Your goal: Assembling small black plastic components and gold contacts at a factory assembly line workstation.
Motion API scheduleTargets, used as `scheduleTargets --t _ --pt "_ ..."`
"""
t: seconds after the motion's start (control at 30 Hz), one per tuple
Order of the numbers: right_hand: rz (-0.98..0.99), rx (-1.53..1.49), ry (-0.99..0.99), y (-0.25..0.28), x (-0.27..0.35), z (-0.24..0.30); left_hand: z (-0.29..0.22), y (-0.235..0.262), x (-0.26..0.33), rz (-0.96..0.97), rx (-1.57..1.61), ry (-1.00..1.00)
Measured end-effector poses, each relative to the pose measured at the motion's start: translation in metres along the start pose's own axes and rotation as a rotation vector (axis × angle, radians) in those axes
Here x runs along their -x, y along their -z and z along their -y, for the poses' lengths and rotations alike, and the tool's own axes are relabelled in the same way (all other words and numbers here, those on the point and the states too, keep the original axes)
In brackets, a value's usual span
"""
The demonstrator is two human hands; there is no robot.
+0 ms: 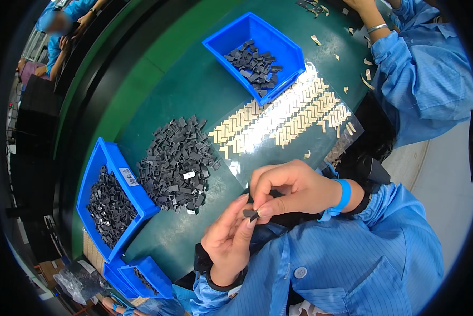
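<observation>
My left hand (227,242) pinches a small dark grey plastic part (250,214) between thumb and fingertips, at the near edge of the table. My right hand (299,188), a blue band round its wrist, closes thumb and fingers on the same part from the other side. Whether a smaller piece sits between the right fingertips cannot be made out. Just beyond the hands lies a clear sheet (237,169) bearing rows of cream L-shaped stickers (306,117). Left of the sheet is a loose heap of similar dark plastic parts (176,158).
A blue bin (215,46) with dark parts stands at the far side, touching the sheet. Another full blue bin (151,209) is at the left, with a smaller blue bin (165,284) nearer. A co-worker's sleeve (426,79) is at the right, among peeled scraps (367,83) on the green table.
</observation>
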State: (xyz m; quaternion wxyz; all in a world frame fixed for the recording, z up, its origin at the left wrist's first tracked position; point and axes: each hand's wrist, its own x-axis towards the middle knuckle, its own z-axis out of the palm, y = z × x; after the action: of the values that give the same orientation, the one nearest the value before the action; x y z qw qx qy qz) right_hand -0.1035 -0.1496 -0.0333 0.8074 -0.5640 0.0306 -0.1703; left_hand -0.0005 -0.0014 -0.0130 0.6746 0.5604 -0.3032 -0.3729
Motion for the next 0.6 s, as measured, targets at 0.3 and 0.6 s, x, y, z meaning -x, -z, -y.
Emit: scheduleTargets --t 0.3,0.6 --pt "0.159 -0.188 -0.248 0.001 -0.004 0.008 -0.019 0.002 -0.014 0.240 -0.333 -0.152" --pt "0.169 -0.140 -0.407 -0.002 -0.013 0.030 -0.016 -0.007 -0.006 0.127 -0.223 -0.010"
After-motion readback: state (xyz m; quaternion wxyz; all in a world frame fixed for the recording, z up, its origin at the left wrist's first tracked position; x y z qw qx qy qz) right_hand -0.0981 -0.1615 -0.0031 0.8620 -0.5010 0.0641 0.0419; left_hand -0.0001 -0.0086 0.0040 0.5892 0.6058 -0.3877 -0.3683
